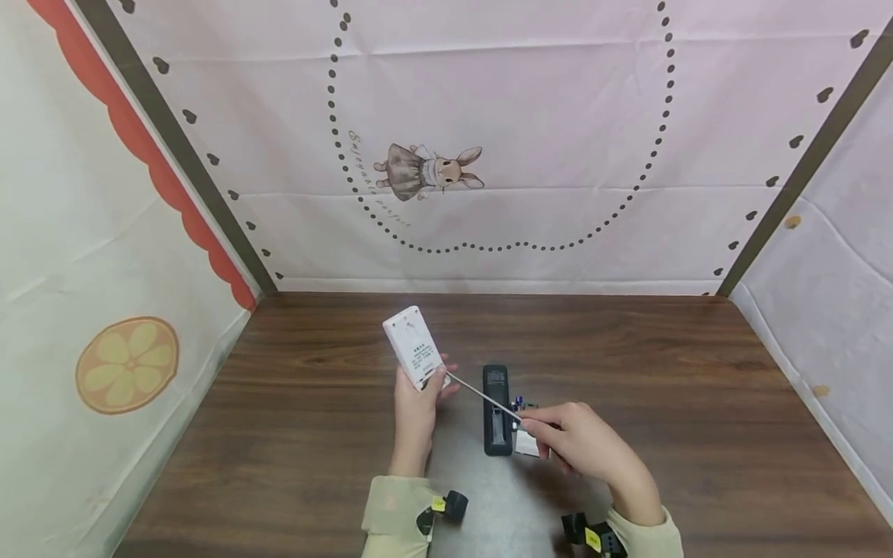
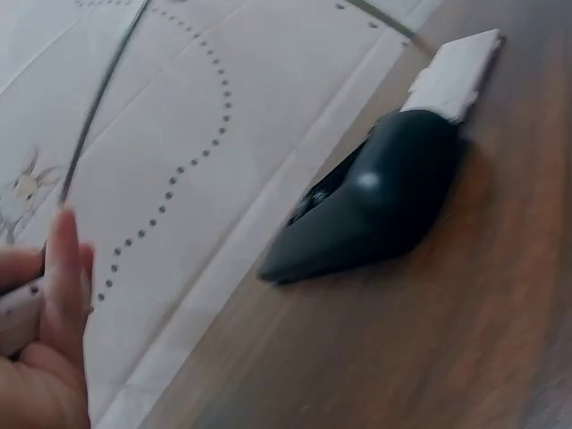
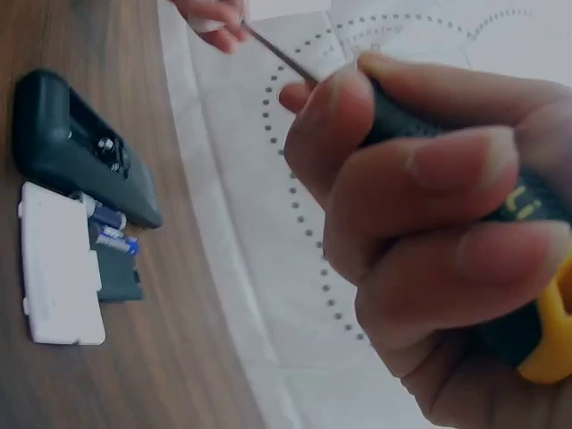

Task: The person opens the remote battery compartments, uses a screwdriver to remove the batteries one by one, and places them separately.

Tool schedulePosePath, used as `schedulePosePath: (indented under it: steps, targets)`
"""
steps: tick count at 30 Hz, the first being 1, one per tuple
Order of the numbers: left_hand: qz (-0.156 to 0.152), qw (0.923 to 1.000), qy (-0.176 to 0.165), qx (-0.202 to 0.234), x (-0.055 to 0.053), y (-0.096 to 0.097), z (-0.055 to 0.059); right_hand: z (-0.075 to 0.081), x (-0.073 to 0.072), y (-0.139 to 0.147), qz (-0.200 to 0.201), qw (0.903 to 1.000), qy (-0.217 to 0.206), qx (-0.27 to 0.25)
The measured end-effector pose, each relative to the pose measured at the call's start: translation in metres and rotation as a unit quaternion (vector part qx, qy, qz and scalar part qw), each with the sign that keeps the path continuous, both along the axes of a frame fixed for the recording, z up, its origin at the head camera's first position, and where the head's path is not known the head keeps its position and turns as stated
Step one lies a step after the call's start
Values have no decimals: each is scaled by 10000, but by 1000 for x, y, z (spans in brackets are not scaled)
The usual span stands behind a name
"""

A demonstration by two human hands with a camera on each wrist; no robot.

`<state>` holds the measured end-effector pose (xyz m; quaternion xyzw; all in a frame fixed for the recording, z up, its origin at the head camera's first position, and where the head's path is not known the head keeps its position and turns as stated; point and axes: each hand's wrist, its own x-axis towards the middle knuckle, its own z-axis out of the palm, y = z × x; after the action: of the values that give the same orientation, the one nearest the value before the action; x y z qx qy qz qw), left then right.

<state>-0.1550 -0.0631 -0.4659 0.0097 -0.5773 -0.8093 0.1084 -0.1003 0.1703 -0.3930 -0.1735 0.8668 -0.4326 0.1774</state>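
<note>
My left hand (image 1: pixel 415 415) grips a flat white device (image 1: pixel 412 341), like a remote control, with small print on the side facing up. The thumb lies over its lower end. In my right hand (image 1: pixel 586 442) is a screwdriver (image 1: pixel 481 394), its black and yellow handle (image 3: pixel 550 335) wrapped by curled fingers. The thin metal shaft reaches to the white device beside the left thumb; the exact tip contact is hidden. Below the shaft, a black remote control (image 3: pixel 54 134) lies on the table with its battery compartment uncovered.
Beside the black remote lie a white cover (image 3: pixel 63 268), a dark cover (image 3: pixel 121 277) and two batteries (image 3: pixel 112 237), partly under my right hand in the head view. The brown wooden table (image 1: pixel 314 387) meets patterned white cloth walls (image 1: pixel 558 139) at the back and sides.
</note>
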Motion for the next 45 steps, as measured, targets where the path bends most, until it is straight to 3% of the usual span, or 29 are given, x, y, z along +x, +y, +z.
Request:
schedulePosePath:
  steps: [7, 13, 29, 34, 39, 42, 45]
  targets:
    - [-765, 9945, -463, 550, 0, -14, 3, -8, -7, 15, 343, 9963, -435, -664]
    - [-1084, 9886, -610, 852, 2, -19, 6, -16, -11, 25, 508, 9899, -774, -1077]
    - [-1068, 9843, -829, 1139, 0, -22, 5, -17, -11, 27, 641, 9897, -656, -1101]
    - [-926, 9853, -958, 1072, -3, -18, 2, -18, -11, 28, 467, 9917, -653, -1005]
    - [-808, 9867, -1277, 599, -5, -10, -4, -20, -12, 29, 96, 9950, -596, -799]
    - [-819, 9871, -1368, -147, -5, -5, -8, -20, -13, 32, -299, 9951, -593, -735]
    - [-813, 9811, -1368, -1100, -4, 2, -10, -20, -13, 34, -749, 9922, -647, -756]
